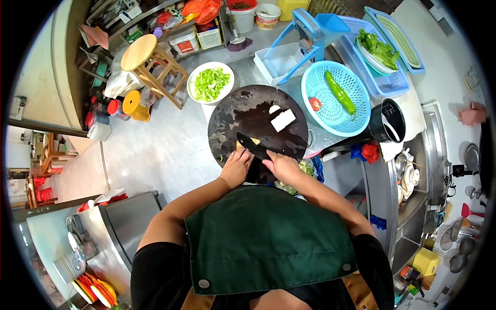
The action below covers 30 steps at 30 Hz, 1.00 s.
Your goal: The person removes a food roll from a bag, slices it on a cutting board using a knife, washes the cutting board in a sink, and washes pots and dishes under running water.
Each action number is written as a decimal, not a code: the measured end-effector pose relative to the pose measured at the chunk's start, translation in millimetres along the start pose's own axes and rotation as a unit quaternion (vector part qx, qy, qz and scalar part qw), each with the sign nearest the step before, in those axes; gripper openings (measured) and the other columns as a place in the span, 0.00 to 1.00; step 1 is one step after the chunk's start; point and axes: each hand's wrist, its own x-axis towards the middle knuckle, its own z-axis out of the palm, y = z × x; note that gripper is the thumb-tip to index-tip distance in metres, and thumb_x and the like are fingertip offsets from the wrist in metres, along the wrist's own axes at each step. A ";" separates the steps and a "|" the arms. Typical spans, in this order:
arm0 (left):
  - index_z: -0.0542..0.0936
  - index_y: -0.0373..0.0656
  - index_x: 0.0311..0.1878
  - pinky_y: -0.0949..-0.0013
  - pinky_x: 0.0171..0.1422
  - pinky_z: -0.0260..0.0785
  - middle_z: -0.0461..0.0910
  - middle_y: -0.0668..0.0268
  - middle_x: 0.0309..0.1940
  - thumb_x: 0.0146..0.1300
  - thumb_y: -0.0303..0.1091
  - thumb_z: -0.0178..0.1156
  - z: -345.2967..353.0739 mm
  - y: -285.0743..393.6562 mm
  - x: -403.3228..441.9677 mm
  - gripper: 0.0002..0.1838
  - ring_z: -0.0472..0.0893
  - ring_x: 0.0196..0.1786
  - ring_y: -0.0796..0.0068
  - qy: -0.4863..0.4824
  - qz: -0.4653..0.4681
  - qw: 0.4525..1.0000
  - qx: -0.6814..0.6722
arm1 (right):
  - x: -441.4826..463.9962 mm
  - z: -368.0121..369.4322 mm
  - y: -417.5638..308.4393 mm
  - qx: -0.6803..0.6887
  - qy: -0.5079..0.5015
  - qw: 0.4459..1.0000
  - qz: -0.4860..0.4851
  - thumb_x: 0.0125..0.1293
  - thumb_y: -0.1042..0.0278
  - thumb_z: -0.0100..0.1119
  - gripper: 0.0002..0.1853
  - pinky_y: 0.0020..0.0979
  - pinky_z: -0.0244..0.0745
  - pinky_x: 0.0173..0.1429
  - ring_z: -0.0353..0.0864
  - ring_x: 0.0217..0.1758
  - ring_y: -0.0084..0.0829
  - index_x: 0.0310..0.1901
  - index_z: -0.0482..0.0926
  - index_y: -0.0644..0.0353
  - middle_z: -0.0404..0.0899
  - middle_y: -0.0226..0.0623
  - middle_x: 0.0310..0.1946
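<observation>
My right hand (282, 166) is closed round the handle of a black-bladed knife (250, 144), which points up and left over a dark round chopping board (232, 111). At the blade's left side, the closed fingers of my left hand (238, 164) press on a small yellowish-tan piece of food (239, 146) whose kind I cannot make out. Another tan bit (256, 140) shows on the far side of the blade. Farther up the board lie a white rectangular block (283, 120) and a small white rounded piece (274, 109).
A white bowl of chopped green vegetable (211, 83) stands beyond the board. To the right, a blue colander (311, 82) holds a long green pepper (341, 95) and a tomato piece (315, 104). A black pot (400, 116), a sink (408, 227) and a wooden stool (139, 53) are around.
</observation>
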 end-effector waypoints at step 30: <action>0.73 0.39 0.50 0.62 0.61 0.56 0.68 0.60 0.50 0.56 0.31 0.45 -8.3 -2.2 1.4 0.19 0.63 0.58 0.61 0.021 0.000 1.000 -0.023 | -47.2 -18.1 3.2 0.068 -0.014 0.998 0.011 0.65 0.51 0.44 0.22 0.43 0.71 0.43 0.76 0.41 0.49 0.49 0.71 0.61 0.77 0.49 0.39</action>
